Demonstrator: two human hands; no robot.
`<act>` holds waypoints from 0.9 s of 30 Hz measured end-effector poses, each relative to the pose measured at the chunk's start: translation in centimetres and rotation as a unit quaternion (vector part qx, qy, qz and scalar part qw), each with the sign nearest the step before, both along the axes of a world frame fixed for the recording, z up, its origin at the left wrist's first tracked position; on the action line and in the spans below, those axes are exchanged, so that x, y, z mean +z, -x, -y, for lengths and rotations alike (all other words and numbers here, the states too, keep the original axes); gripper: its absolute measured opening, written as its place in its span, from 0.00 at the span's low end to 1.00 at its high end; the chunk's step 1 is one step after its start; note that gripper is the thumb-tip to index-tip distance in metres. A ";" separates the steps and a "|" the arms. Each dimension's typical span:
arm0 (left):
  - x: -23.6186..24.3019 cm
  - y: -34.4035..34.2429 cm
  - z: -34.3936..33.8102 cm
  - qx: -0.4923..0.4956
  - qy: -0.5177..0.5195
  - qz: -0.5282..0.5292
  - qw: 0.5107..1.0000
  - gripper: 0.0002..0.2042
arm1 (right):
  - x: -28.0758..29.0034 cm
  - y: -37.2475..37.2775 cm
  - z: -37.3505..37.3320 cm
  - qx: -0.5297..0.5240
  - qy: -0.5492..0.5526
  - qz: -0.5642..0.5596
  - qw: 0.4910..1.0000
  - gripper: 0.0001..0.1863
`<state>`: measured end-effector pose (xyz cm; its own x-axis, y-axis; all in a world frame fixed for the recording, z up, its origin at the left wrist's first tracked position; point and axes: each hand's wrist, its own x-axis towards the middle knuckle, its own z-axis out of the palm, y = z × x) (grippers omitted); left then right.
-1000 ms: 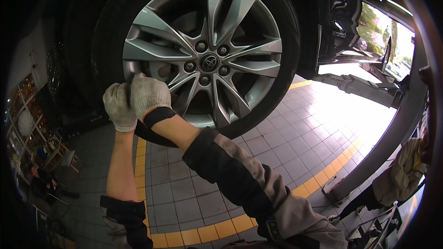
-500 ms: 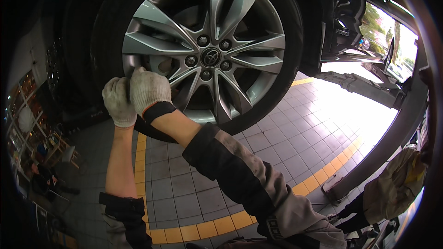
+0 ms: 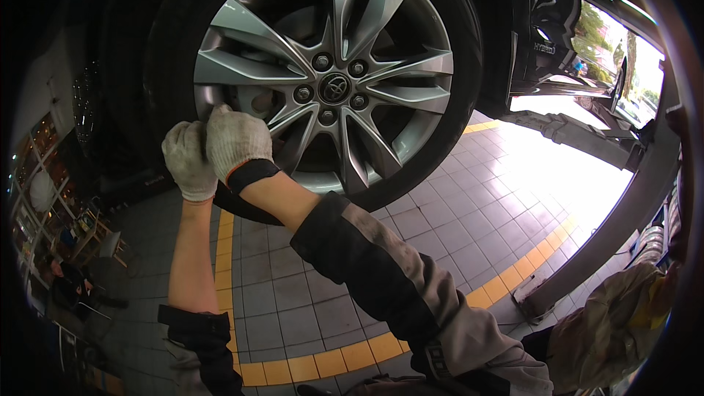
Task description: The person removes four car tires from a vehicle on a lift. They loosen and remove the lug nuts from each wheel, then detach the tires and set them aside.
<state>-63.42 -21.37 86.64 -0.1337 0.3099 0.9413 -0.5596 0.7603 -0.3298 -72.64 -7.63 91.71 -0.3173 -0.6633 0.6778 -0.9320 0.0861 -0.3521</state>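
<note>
A car wheel with a silver multi-spoke alloy rim (image 3: 409,72) and a black tyre (image 3: 465,44) fills the upper middle, raised off the floor. Both my hands wear off-white knit gloves and meet at the rim's lower left edge, over the tyre. My right hand (image 3: 239,139) is closed, its fingertips at the rim's inner edge beside a spoke. Pressed against it on the left, my left hand (image 3: 188,161) is also closed. Whatever the fingers pinch is hidden behind the gloves. Several lug nuts (image 3: 328,116) sit around the dark centre cap (image 3: 336,89).
A grey lift arm (image 3: 561,132) reaches under the car from a curved post (image 3: 623,220) at right. Another person in a tan jacket (image 3: 609,326) is at lower right. Yellow tiles (image 3: 323,364) line the grey floor. A seated person (image 3: 70,282) is far left.
My hands stay at the same spot on the rim, with hardly any shift. The person in the tan jacket has moved closer, down toward the lower right of the view.
</note>
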 end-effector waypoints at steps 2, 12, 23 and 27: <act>-0.1 0.0 0.1 0.003 -0.008 0.003 1.000 0.21 | -0.1 0.0 0.1 -0.005 -0.007 0.001 1.000 0.15; 0.0 -0.1 0.1 -0.001 -0.006 0.004 1.000 0.21 | -0.2 0.0 0.4 -0.008 0.013 -0.017 1.000 0.15; 0.5 0.1 -0.6 -0.005 -0.004 -0.006 1.000 0.16 | 0.1 0.0 0.2 -0.007 -0.017 -0.013 1.000 0.14; 0.4 0.2 -0.7 -0.019 -0.006 -0.004 1.000 0.15 | 0.3 -0.1 -0.2 -0.002 -0.018 0.000 1.000 0.15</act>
<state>-63.60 -20.63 87.01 -0.1138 0.3024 0.9464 -0.5325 0.7856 -0.3151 -72.54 -7.39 91.99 -0.3203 -0.6851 0.6542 -0.9317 0.1030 -0.3483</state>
